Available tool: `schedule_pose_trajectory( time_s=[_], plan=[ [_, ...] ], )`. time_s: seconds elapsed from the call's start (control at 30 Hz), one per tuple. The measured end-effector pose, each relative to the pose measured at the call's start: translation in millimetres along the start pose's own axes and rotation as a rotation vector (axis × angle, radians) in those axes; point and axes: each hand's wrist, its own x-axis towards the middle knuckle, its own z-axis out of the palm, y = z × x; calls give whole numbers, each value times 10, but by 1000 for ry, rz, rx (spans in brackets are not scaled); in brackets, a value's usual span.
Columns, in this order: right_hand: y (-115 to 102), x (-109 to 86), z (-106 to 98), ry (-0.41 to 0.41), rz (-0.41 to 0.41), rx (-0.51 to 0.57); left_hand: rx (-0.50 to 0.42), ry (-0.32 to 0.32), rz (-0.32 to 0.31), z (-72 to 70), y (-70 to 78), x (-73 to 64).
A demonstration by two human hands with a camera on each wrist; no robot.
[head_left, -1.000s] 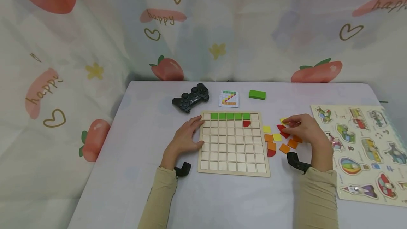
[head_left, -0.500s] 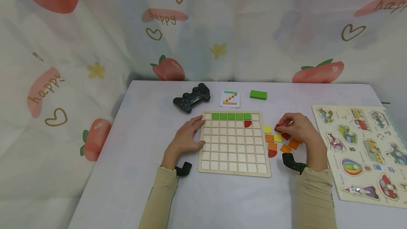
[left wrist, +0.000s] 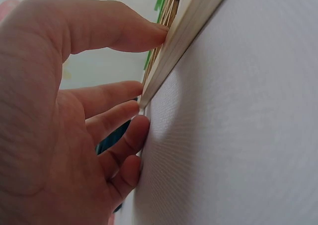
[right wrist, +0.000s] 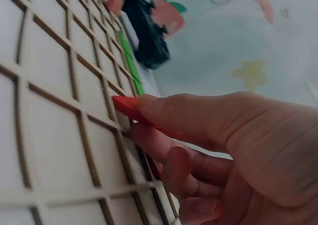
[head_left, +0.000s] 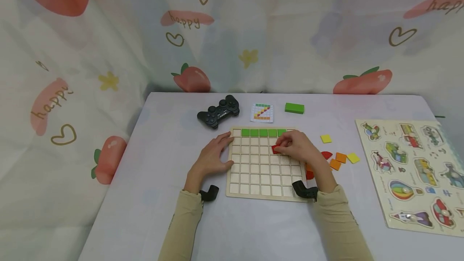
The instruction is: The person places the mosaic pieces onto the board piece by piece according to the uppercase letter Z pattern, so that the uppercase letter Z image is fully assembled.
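My right hand [head_left: 300, 147] pinches a small red tile [head_left: 275, 149] between thumb and fingertips, close over the upper right part of a wooden grid board [head_left: 268, 198]. In the right wrist view the red tile [right wrist: 128, 107] tilts, one edge right at a grid divider. Green square tiles [head_left: 263, 133] fill several cells of the top row. Another red tile on the board is largely hidden behind the right hand. My left hand [head_left: 210, 159] rests at the board's left side, fingers spread; in the left wrist view its thumb [left wrist: 141, 38] touches the wooden edge.
Loose yellow [head_left: 326, 138], orange [head_left: 340, 157] and red tiles [head_left: 326, 155] lie right of the board, partly behind the right forearm. Behind it are a black game controller [head_left: 218, 111], a pattern card [head_left: 262, 112] and a green block [head_left: 294, 108]. A picture puzzle board [head_left: 413, 176] lies far right.
My right hand has picked up a red tile from the loose tiles and moved left with it over the grid board. The left hand stays at the board's left edge.
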Motion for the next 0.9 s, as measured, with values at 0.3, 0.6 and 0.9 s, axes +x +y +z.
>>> schedule_pose_trajectory(
  time_s=[0.3,0.6,0.9],
  plan=[
    [-41,21,83,76,37,-76,4,10,11,7,1,9],
    [45,-31,-33,194,120,-139,6,6,2,5,-6,3],
    [88,-54,-102,215,132,-99,9,12,13,-4,9,-3]
  ],
)
